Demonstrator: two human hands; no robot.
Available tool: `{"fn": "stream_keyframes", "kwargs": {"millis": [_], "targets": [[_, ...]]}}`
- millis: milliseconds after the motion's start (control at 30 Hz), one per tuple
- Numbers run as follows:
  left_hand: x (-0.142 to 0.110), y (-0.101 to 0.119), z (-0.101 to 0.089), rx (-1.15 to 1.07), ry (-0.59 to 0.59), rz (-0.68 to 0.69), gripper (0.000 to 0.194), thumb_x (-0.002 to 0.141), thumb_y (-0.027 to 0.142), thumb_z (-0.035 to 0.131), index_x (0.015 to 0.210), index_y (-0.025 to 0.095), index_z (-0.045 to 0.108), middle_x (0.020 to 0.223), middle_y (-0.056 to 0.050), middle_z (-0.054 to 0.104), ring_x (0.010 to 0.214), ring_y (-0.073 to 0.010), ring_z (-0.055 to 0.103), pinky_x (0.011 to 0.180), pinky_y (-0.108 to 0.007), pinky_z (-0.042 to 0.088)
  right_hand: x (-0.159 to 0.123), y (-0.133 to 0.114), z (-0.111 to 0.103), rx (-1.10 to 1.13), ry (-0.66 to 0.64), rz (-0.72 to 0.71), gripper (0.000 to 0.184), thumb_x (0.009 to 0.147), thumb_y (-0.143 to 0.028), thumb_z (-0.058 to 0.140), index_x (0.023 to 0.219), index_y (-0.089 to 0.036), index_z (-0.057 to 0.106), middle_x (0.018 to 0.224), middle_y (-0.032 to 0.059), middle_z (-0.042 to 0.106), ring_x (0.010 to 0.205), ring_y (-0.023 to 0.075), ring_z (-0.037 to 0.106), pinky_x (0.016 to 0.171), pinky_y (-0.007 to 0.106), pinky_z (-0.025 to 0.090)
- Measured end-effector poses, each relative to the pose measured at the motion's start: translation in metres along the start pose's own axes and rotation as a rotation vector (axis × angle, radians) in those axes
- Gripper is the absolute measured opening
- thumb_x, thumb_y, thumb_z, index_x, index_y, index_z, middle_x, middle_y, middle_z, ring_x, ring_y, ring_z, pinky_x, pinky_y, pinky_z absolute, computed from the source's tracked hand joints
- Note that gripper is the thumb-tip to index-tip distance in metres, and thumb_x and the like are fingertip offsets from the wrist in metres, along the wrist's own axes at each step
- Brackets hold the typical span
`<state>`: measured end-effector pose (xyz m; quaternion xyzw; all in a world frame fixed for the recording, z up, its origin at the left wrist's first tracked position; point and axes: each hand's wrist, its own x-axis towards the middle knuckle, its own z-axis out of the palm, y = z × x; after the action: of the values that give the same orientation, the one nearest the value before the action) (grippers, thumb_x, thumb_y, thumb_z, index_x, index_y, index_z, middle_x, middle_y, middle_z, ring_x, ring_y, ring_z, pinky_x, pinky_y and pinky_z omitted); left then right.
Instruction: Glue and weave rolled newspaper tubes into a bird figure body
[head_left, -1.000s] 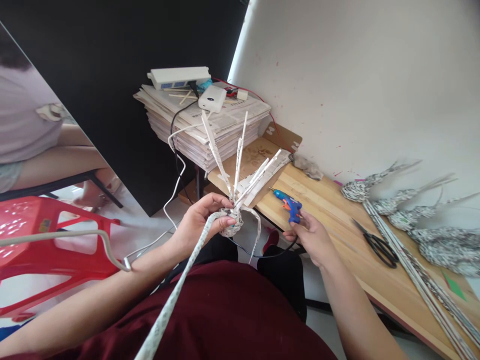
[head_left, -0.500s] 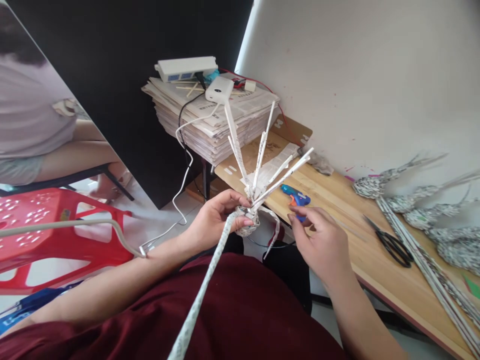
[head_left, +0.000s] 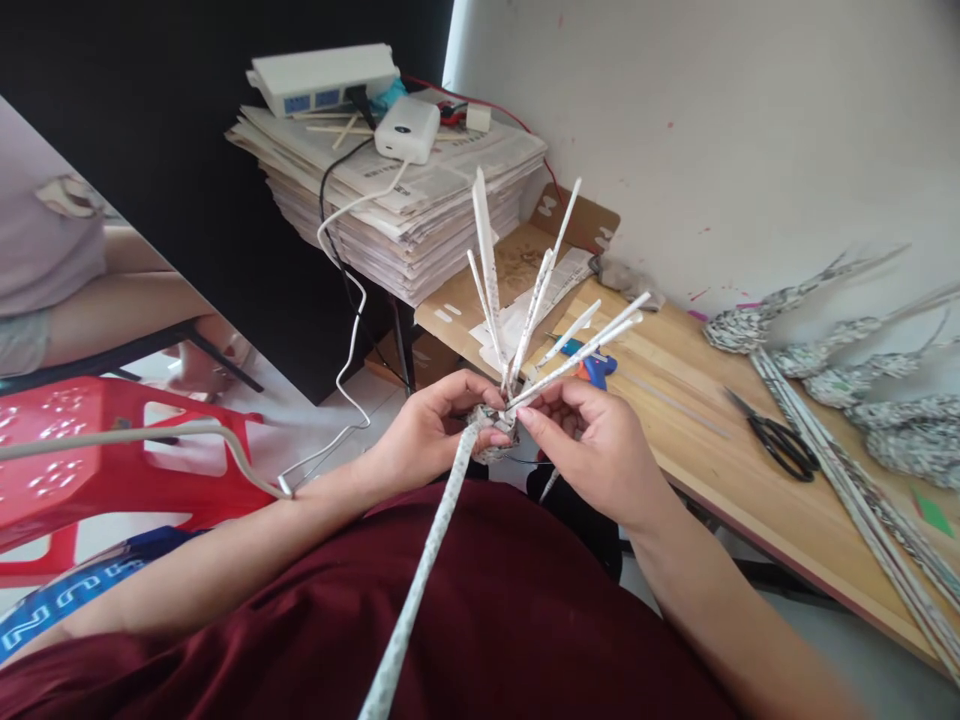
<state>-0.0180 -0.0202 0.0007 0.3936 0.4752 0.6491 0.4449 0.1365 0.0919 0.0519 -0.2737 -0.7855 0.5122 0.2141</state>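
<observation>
A small woven newspaper piece [head_left: 491, 453] is gripped by my left hand [head_left: 416, 430], thumb in front and fingers behind. Several rolled paper tubes [head_left: 535, 300] fan upward from it. One long paper tube [head_left: 427, 565] runs from the weave down across my lap towards the camera. At the base of the upright tubes, the thumb and fingers of my right hand [head_left: 592, 430] are closed in a pinch on a paper tube; the fingertips partly hide the spot. Behind that hand, a blue glue gun [head_left: 598, 370] lies on the wooden table.
Black-handled scissors [head_left: 784, 445], long paper tubes [head_left: 840, 470] and several woven pieces [head_left: 739, 328] lie on the table [head_left: 690, 460] at right. A newspaper stack [head_left: 360, 215] carries a power strip [head_left: 322, 80] and a white device [head_left: 407, 130]. Left are a red stool [head_left: 120, 410] and a seated person [head_left: 52, 240].
My right hand has moved left from beside the glue gun to the woven piece and closed at the tubes' base. My left hand keeps its hold. The view has shifted slightly.
</observation>
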Motion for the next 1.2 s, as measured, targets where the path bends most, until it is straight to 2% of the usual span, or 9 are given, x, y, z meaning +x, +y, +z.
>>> {"fn": "stream_keyframes", "kwargs": {"millis": [200,300,400,500,700,900,1200], "targets": [[-0.001,-0.003,0.0,0.042,-0.008,0.01,0.032,0.077,0.029,0.085,0.095,0.015,0.062,0.092,-0.003,0.069,0.08,-0.0124,0.065,0.073,-0.022,0.054,-0.003,0.008,-0.002,-0.058,-0.031,-0.052,0.007,0.089,-0.021,0.066,0.093,-0.018,0.07,0.077,0.0005,0.07,0.068,0.0139,0.063,0.064,0.026,0.051],[-0.002,-0.005,-0.002,0.076,-0.025,0.005,0.029,0.083,0.034,0.08,0.097,0.016,0.062,0.089,-0.003,0.068,0.074,-0.0108,0.062,0.068,-0.022,0.052,-0.005,0.01,-0.005,-0.061,-0.064,-0.086,0.009,0.09,-0.019,0.065,0.096,-0.02,0.07,0.08,0.0,0.07,0.069,0.0136,0.063,0.063,0.026,0.05],[-0.003,-0.005,-0.003,0.143,-0.008,0.02,0.026,0.089,0.037,0.074,0.099,0.016,0.063,0.084,-0.002,0.066,0.068,-0.0106,0.06,0.063,-0.022,0.051,-0.007,0.009,-0.006,-0.073,-0.104,-0.128,0.012,0.089,-0.016,0.065,0.099,-0.021,0.069,0.085,0.0001,0.07,0.071,0.0132,0.063,0.065,0.026,0.051],[-0.004,-0.002,-0.002,0.208,-0.007,0.033,0.026,0.091,0.038,0.071,0.1,0.015,0.063,0.083,-0.003,0.065,0.072,-0.0126,0.061,0.064,-0.023,0.051,-0.007,0.009,-0.006,-0.082,-0.115,-0.137,0.013,0.088,-0.018,0.068,0.1,-0.021,0.068,0.088,0.0004,0.072,0.073,0.0136,0.064,0.068,0.026,0.053],[-0.003,-0.002,-0.002,0.287,-0.036,0.063,0.027,0.094,0.04,0.066,0.104,0.015,0.063,0.087,-0.004,0.066,0.076,-0.0136,0.061,0.066,-0.023,0.052,-0.007,0.017,-0.005,-0.012,-0.09,-0.063,0.013,0.089,-0.025,0.071,0.101,-0.022,0.069,0.09,0.0016,0.074,0.083,0.0177,0.07,0.074,0.03,0.056],[-0.004,-0.009,-0.004,0.226,-0.068,0.065,0.026,0.094,0.037,0.067,0.111,0.018,0.06,0.093,-0.003,0.065,0.075,-0.0109,0.06,0.067,-0.022,0.053,-0.008,0.016,-0.002,-0.021,-0.02,0.006,0.012,0.086,-0.027,0.073,0.096,-0.021,0.069,0.087,0.0027,0.075,0.076,0.0173,0.07,0.067,0.029,0.055],[-0.004,-0.008,-0.001,0.226,-0.063,0.121,0.024,0.094,0.031,0.068,0.111,0.018,0.057,0.098,-0.004,0.07,0.079,-0.0114,0.065,0.07,-0.021,0.053,-0.009,0.019,0.008,0.007,0.087,0.005,0.011,0.081,-0.026,0.075,0.083,-0.021,0.066,0.083,0.0039,0.076,0.075,0.0184,0.072,0.072,0.031,0.057]]}}
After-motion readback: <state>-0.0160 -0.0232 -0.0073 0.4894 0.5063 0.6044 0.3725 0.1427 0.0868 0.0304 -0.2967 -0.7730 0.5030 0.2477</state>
